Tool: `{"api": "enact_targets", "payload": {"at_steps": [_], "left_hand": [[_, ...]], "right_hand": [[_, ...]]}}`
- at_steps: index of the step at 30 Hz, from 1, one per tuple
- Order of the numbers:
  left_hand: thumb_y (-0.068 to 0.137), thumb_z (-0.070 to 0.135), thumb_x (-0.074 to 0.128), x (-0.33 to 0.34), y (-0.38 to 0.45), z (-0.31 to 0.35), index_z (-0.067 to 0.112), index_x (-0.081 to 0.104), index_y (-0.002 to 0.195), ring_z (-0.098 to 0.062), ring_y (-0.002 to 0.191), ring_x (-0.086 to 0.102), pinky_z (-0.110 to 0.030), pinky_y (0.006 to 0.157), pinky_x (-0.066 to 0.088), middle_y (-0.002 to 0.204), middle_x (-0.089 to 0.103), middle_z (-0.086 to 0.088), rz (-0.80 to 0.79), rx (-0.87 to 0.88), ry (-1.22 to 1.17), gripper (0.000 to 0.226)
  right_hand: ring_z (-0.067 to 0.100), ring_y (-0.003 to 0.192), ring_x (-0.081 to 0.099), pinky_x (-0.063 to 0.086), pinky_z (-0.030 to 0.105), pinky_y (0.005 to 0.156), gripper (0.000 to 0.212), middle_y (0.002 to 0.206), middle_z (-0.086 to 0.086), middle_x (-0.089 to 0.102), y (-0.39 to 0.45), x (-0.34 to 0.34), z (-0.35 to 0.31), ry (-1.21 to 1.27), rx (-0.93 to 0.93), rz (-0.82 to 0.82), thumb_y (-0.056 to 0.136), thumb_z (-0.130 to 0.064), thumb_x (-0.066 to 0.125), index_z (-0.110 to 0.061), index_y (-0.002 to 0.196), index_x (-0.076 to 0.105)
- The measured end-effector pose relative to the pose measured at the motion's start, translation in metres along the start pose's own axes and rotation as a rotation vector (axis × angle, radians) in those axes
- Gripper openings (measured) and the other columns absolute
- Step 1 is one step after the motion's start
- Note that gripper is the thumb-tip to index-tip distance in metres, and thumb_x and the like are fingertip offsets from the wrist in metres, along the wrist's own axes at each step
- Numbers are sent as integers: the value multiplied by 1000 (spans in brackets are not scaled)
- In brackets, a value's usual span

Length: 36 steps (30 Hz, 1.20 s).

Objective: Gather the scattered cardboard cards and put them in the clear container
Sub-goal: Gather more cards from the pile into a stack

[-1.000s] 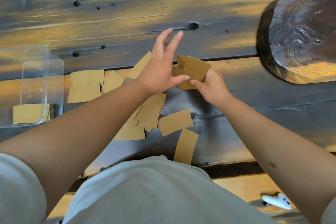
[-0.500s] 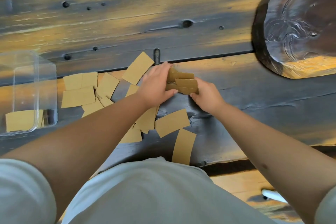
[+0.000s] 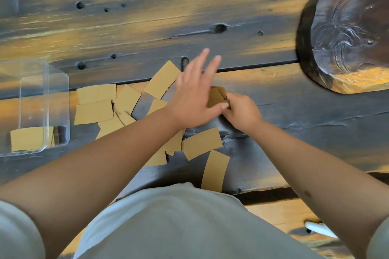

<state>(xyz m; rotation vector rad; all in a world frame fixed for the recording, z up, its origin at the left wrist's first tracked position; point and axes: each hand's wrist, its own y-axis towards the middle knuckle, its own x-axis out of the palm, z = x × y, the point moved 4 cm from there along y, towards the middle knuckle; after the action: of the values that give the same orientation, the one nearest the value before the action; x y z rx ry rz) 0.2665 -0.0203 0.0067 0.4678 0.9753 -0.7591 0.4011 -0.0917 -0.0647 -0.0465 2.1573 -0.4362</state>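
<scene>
Right hand: clenched on small card stack. Left hand: fingers spread, released, against stack. Loose cards lay scattered at its 8 o'clock; clear container at 9 o'clock, some cards inside.

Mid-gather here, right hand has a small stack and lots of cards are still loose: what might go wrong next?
1. The stack of cards in the right hand looks uneven, so some may slip out while the open left hand pats it.
2. One card lies at the near edge of the table; an arm could knock it off.
3. The clear container sits far left, so the carry passes over loose cards.
</scene>
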Motion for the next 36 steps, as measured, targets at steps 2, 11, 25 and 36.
{"api": "enact_targets", "payload": {"at_steps": [2,11,25,36], "left_hand": [[78,56,57,5,4,27,26,20,148,-35,142,17,-52,100,28,158,10,-13,-10,246,178,85],[84,24,63,29,-8,-41,15,33,139,-41,144,6,-48,114,24,156,2,-24,-342,-91,348,63],[96,48,42,28,1,-60,15,39,131,-34,99,57,-43,76,50,115,53,-12,-482,-67,347,48],[95,25,51,35,17,-39,16,41,107,-27,57,49,-39,55,47,111,36,-15,-422,-64,255,18]], "right_hand": [[31,69,57,39,33,50,7,76,3,59,0,1,-2,-7,4,-16,83,-21,52,-19,89,50],[26,82,57,47,35,63,18,94,3,62,1,4,-4,-57,-21,16,88,-24,61,-20,103,52],[33,82,59,41,35,57,21,98,4,54,2,3,-10,-359,-14,-66,94,-38,49,-18,102,50],[31,61,44,29,31,47,30,86,4,50,10,-9,-19,-440,-17,-93,82,-13,49,-23,107,35]]}}
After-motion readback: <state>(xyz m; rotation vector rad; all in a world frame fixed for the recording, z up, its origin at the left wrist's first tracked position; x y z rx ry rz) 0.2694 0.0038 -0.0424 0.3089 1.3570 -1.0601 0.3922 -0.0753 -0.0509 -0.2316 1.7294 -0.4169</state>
